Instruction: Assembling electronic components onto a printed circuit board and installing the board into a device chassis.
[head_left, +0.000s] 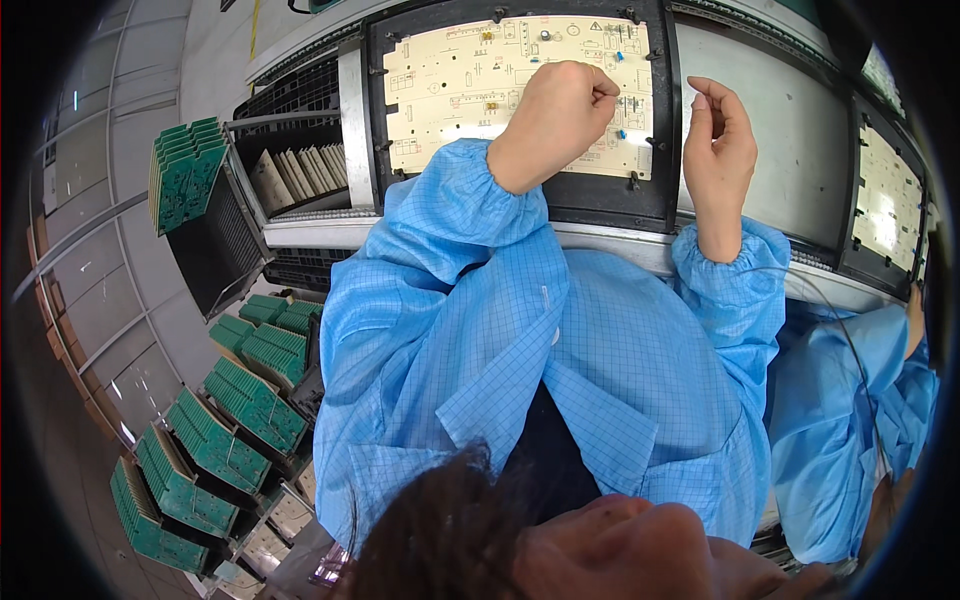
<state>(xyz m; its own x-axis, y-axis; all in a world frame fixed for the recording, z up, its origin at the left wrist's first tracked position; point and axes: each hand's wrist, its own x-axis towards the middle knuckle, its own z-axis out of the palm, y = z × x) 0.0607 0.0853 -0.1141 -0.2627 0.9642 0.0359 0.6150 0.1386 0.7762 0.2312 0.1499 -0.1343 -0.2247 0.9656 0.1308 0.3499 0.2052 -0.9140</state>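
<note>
Fingers [606, 89] of left hand [553, 118] are curled over right half of cream board [432, 132]; tips are partly hidden, so whether anything is pinched or touched cannot be told. Board is seated in black frame [600, 199], long axis laid left to right; it is overhung by left hand, nearer of two. Blue parts [622, 134] are set near these fingers. Right hand [721, 150] is held past frame's right side, over metal surface [795, 155], board lying leftward; forefinger and thumb are parted, nothing seen gripped.
</note>
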